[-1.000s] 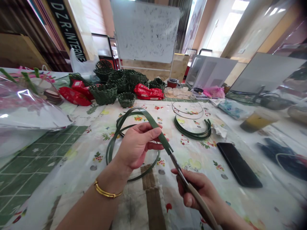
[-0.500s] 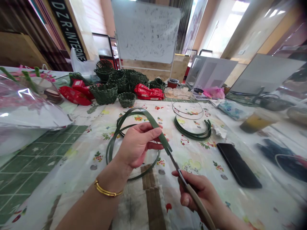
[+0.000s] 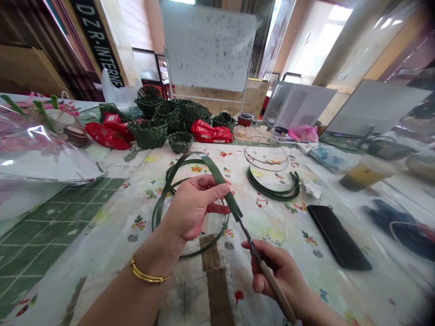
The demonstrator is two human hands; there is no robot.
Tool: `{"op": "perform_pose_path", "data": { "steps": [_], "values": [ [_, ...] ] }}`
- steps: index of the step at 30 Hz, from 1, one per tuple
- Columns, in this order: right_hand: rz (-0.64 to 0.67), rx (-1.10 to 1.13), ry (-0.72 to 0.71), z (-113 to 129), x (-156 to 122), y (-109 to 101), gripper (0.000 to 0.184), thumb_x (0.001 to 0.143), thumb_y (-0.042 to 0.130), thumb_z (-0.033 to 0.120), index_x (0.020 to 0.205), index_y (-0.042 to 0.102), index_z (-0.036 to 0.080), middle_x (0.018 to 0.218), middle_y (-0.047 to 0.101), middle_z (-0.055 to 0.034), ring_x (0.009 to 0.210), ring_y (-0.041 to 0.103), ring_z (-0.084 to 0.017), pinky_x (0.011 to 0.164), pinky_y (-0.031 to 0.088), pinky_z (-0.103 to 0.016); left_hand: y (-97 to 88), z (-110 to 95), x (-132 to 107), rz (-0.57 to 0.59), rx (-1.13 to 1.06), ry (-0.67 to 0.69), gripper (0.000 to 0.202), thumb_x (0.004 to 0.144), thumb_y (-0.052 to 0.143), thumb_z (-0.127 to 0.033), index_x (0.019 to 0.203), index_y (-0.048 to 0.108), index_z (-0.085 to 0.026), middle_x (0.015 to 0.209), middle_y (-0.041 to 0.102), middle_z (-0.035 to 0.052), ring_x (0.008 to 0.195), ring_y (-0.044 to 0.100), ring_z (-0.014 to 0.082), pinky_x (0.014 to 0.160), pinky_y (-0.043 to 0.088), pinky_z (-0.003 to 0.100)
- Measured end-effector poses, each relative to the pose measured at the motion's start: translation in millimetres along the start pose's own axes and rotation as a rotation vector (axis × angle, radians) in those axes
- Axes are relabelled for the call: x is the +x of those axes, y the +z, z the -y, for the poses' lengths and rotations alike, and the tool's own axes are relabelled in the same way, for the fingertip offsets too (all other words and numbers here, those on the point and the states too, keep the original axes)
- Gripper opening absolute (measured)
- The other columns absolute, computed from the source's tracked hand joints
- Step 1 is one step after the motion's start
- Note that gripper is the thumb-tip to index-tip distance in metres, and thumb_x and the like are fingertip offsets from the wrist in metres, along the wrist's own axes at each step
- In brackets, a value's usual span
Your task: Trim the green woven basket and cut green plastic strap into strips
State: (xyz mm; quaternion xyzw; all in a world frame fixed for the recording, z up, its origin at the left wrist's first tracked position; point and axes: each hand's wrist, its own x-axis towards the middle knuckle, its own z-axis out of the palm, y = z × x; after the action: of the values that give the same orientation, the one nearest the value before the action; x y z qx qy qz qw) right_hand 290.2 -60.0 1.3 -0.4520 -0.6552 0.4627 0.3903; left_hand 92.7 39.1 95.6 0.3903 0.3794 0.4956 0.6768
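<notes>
My left hand (image 3: 195, 203) pinches a flat dark green strip (image 3: 214, 170) between thumb and fingers, near its end. The strip arches up behind the hand and loops back down in wide coils around the wrist, over the tablecloth. In my right hand (image 3: 277, 267) is a knife (image 3: 250, 242) with a slim metal blade and a long brown handle. Its tip meets the strip's end, just below my left fingers; whether it has entered the strip cannot be made out. Beneath both hands lies a pale cloth with a brown band (image 3: 217, 285).
Beyond the hands lie a bundle of green strips (image 3: 272, 192) and a thin wire ring (image 3: 265, 154). A black phone (image 3: 340, 237) is at the right, near a cup (image 3: 365, 174). Woven green baskets (image 3: 149, 133) and red packets (image 3: 212, 131) line the back; clear plastic wrap (image 3: 41, 145) is left.
The knife and right hand have shifted slightly left and down, and the strip's end has turned a little. My left hand keeps its hold on the strip.
</notes>
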Motion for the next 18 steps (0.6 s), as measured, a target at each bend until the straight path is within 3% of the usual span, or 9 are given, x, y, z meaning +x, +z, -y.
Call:
{"op": "perform_pose_path", "data": {
  "steps": [6, 18],
  "values": [
    [-0.032, 0.009, 0.004, 0.5, -0.5, -1.4, 0.061, 0.073, 0.068, 0.064, 0.114, 0.063, 0.018, 0.062, 0.05, 0.0029, 0.054, 0.043, -0.012, 0.048, 0.035, -0.023, 4.6, 8.2, -0.9, 0.072, -0.013, -0.026, 0.015, 0.066, 0.08, -0.022, 0.073, 0.071, -0.013, 0.077, 0.068, 0.0027, 0.069, 0.065, 0.0152, 0.05, 0.059, 0.026],
    [-0.006, -0.1, -0.031, -0.5, -3.7, -3.9, 0.049, 0.08, 0.064, 0.055, 0.111, 0.067, 0.017, 0.055, 0.043, 0.0054, 0.049, 0.035, -0.01, 0.047, 0.03, -0.023, 6.5, 7.7, -0.9, 0.068, -0.018, -0.025, 0.016, 0.064, 0.081, -0.022, 0.072, 0.071, -0.013, 0.077, 0.068, 0.0036, 0.069, 0.065, 0.0164, 0.05, 0.059, 0.027]
  ]
}}
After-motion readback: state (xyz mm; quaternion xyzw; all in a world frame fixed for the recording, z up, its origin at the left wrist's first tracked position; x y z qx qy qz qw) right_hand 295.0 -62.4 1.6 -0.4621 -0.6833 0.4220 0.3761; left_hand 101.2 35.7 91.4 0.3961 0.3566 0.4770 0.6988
